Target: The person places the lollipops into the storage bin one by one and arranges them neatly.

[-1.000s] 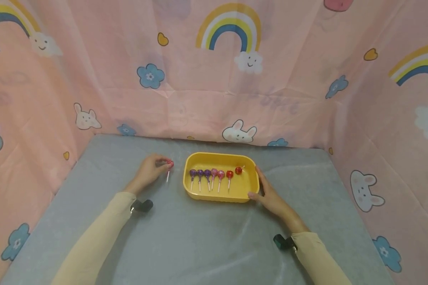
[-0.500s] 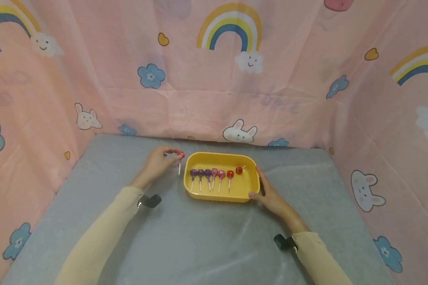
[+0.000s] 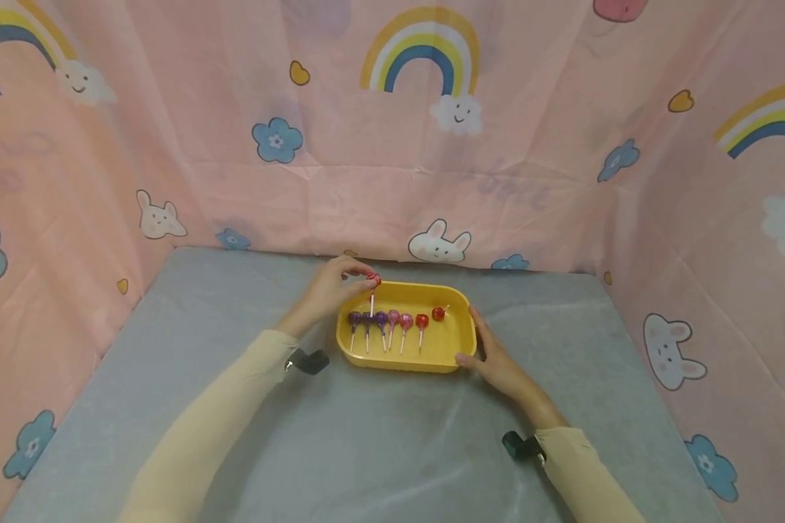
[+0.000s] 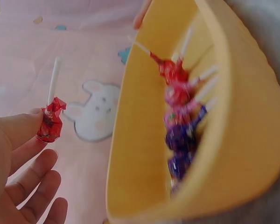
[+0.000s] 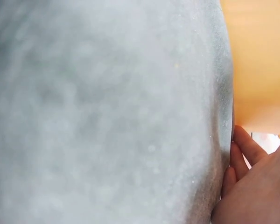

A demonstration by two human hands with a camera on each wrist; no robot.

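Note:
My left hand (image 3: 330, 290) pinches a red-wrapped lollipop (image 4: 51, 123) by its head between thumb and index finger. In the head view the lollipop's white stick points down over the far left part of a yellow tray (image 3: 454, 345). Inside the tray a row of lollipops runs from purple (image 3: 355, 317) on the left through pink (image 3: 405, 319) to red (image 3: 421, 319). One more red lollipop (image 3: 438, 313) lies at the right end, its stick pointing another way. My right hand (image 3: 500, 367) grips the tray's right end, thumb at the near corner and fingers along the outer side.
The tray stands on a table with a grey cloth (image 3: 392, 443). A pink curtain (image 3: 340, 196) printed with rainbows and rabbits encloses the back and both sides. Each wrist carries a small dark camera, the left one (image 3: 309, 361) close to the tray's near left corner.
My left hand has carried the red lollipop rightward and a little away from me, from beside the tray to over its far left rim. My right hand and the tray have stayed put.

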